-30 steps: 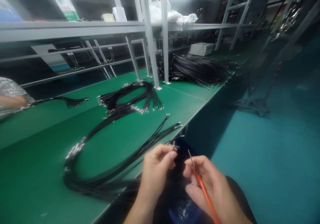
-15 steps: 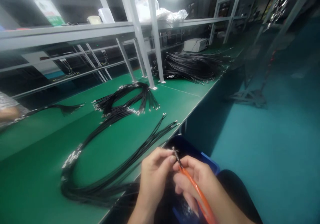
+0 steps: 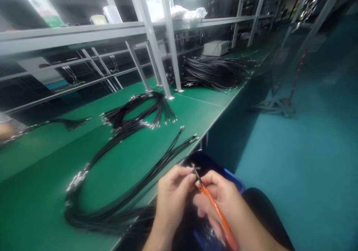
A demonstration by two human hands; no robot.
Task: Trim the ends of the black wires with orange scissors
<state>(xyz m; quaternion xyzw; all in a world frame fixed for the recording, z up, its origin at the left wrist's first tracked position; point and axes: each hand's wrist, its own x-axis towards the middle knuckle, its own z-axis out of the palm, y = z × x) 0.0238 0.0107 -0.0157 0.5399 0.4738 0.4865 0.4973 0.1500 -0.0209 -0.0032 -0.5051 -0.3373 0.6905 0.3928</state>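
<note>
My left hand (image 3: 176,187) pinches the end of a black cable between thumb and fingers; the end itself is small and partly hidden. In my right hand (image 3: 220,197) are orange-handled pliers (image 3: 214,206), their slim dark jaws at my left fingertips. A few thin pale strands stick out beside the jaw tips. Left of my hands, a long bundle of black cables (image 3: 97,219) curves across the green table (image 3: 120,180), with white labels or sleeves (image 3: 77,178) around one part. Loose cable ends with light tips lie near the table edge.
Below my hands is a blue bin (image 3: 234,179). A coiled cable bundle (image 3: 145,111) and a large cable pile (image 3: 215,72) lie farther back. Metal posts (image 3: 170,38) carry a shelf (image 3: 112,29). Another person's arm (image 3: 7,129) shows at the left edge.
The view has shifted slightly, so the table and shelf appear a little farther left. Both hands keep nearly the same grip, with the pliers still at the left fingertips.
</note>
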